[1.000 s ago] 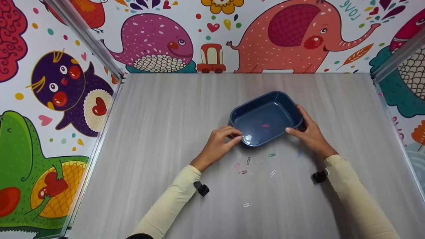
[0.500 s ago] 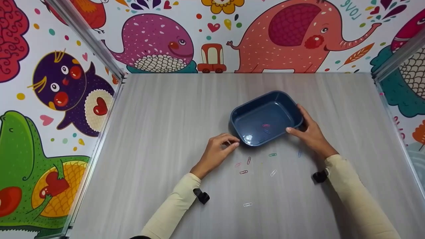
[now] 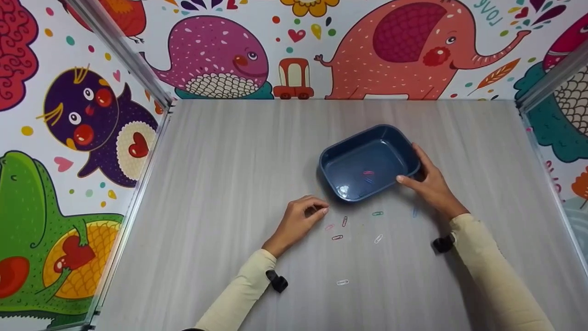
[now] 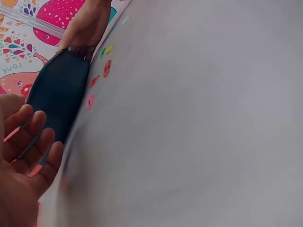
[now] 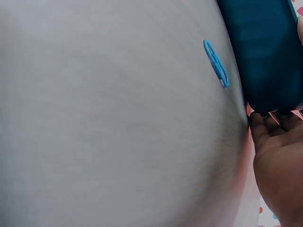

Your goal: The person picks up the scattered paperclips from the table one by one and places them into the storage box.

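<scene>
Head view: on the pale wood-grained desk [image 3: 229, 161], a glossy dark-blue rectangular container [image 3: 353, 163] sits slightly right of the middle, toward the far edge, its right end gripped by the right hand [image 3: 431, 187]. Just off its near-left corner is the left hand [image 3: 297, 223], fingers loosely bent, tips narrowly apart from the thumb. One slim pink paper clip [image 3: 369, 173] and one slim blue paper clip [image 3: 369, 180] lie inside; green [image 3: 377, 214], red and white ones lie scattered toward the near edge.
</scene>
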A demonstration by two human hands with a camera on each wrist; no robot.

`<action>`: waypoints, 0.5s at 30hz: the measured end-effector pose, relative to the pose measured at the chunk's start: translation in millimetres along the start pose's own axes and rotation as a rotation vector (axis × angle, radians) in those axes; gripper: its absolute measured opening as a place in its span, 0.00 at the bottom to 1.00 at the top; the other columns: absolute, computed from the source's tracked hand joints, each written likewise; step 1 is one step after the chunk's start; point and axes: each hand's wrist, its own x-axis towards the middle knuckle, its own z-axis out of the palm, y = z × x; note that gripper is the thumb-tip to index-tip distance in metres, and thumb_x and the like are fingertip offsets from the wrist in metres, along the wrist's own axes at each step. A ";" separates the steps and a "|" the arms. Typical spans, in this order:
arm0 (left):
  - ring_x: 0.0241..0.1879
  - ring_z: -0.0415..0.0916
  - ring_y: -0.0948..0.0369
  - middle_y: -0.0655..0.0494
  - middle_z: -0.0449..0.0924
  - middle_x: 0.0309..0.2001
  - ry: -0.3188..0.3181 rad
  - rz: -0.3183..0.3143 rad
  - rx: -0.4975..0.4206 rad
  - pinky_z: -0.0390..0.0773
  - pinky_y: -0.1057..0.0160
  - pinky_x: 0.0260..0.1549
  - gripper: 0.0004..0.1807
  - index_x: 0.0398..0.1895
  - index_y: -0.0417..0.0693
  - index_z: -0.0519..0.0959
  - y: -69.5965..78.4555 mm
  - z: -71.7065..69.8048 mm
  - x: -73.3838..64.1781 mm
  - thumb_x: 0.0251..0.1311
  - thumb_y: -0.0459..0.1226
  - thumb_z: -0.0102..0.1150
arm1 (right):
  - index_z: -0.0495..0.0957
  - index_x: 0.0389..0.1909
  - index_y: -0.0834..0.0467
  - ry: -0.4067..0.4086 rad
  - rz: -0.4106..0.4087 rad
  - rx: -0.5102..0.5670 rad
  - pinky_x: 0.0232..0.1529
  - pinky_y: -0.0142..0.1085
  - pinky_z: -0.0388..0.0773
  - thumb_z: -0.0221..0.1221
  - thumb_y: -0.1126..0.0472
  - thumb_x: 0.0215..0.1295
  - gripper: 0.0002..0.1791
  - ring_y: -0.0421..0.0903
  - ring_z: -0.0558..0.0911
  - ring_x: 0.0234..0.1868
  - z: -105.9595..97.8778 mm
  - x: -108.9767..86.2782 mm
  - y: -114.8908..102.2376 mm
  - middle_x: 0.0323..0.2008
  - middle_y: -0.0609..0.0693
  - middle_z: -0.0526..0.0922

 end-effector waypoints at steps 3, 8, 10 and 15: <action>0.44 0.85 0.62 0.54 0.91 0.45 0.004 -0.001 0.014 0.84 0.63 0.47 0.06 0.47 0.38 0.91 -1.4 0.3 -4.0 0.74 0.32 0.71 | 0.45 0.92 0.45 0.001 -0.003 0.003 0.84 0.60 0.51 0.74 0.60 0.72 0.59 0.59 0.51 0.88 0.2 -0.2 -0.2 0.90 0.51 0.47; 0.47 0.85 0.60 0.56 0.91 0.44 0.008 0.031 0.049 0.83 0.61 0.50 0.05 0.46 0.40 0.92 -3.0 0.8 -7.7 0.73 0.32 0.72 | 0.46 0.92 0.45 0.001 -0.007 0.000 0.84 0.60 0.50 0.74 0.59 0.72 0.58 0.58 0.50 0.89 0.4 -0.8 -1.7 0.90 0.51 0.47; 0.48 0.85 0.59 0.56 0.91 0.44 0.005 0.050 0.065 0.83 0.61 0.51 0.05 0.46 0.40 0.92 -4.0 0.9 -8.6 0.73 0.33 0.72 | 0.46 0.92 0.45 0.000 -0.006 0.000 0.84 0.60 0.49 0.74 0.59 0.73 0.58 0.58 0.50 0.89 0.3 -1.1 -2.2 0.90 0.51 0.47; 0.47 0.83 0.59 0.55 0.91 0.44 -0.012 0.089 0.100 0.82 0.61 0.51 0.04 0.45 0.40 0.91 -5.4 1.4 -11.2 0.72 0.32 0.72 | 0.46 0.92 0.45 0.000 -0.011 0.006 0.84 0.59 0.51 0.73 0.60 0.73 0.57 0.59 0.51 0.88 0.8 -1.2 -1.8 0.90 0.52 0.48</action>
